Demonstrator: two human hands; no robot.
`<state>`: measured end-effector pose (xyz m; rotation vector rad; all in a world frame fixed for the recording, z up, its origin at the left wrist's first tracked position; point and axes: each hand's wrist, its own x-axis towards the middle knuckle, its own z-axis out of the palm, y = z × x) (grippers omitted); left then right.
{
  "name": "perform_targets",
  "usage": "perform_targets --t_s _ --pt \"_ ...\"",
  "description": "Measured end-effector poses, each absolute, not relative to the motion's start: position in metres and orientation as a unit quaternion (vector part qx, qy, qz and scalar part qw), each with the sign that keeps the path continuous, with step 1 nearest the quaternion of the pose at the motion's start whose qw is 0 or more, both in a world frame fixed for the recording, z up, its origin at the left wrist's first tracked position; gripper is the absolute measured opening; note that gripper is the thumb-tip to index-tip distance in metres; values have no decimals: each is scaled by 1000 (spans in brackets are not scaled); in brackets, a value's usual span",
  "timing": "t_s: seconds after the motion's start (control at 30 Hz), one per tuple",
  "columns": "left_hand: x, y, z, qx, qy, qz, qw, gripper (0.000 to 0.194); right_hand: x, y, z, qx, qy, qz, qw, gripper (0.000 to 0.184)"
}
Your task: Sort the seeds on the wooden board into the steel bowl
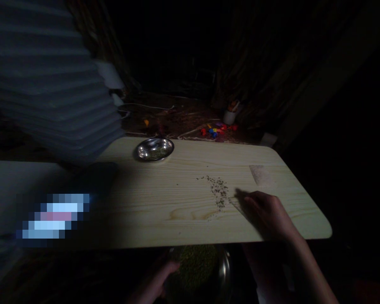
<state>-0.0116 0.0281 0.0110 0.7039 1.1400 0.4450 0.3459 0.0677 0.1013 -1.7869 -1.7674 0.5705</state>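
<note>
My left hand (160, 276) grips the side of a metal bowl (224, 270), its thumb over the rim. The bowl sits below the table's near edge, heaped with small green grains (198, 264). On the tabletop my right hand (267, 211) is closed, its fingers partly in shadow. A thin, pale, straight-edged piece (239, 207) shows at its fingertips, too dim to name. Just left of it lies a loose band of small dark grains (219, 190). A shallow steel bowl (156, 150) with some green grains inside stands near the far edge.
The light wood table (139, 211) has a pale square patch (261, 175) at right. A bright, pixelated screen (53, 216) lies at left near corrugated sheeting (50, 76). Beyond the table are small colourful pieces (213, 131) and a white cup (229, 117). The surroundings are dark.
</note>
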Motion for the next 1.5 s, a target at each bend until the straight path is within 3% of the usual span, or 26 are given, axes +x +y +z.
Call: perform_targets --t_s 0.47,0.73,0.97,1.1,1.5 --pt "0 24 50 326 522 189 765 32 354 25 96 -682 -614 279 283 36" --pt "15 18 41 310 522 176 775 42 341 -7 97 -688 -578 294 325 32" --pt "17 16 34 318 513 164 780 54 315 -18 100 -651 -602 340 313 29" --pt "14 16 30 320 498 166 789 61 331 -2 103 -696 -559 283 351 31" --pt "10 14 23 327 492 168 789 61 341 0 101 -698 -562 296 330 34"
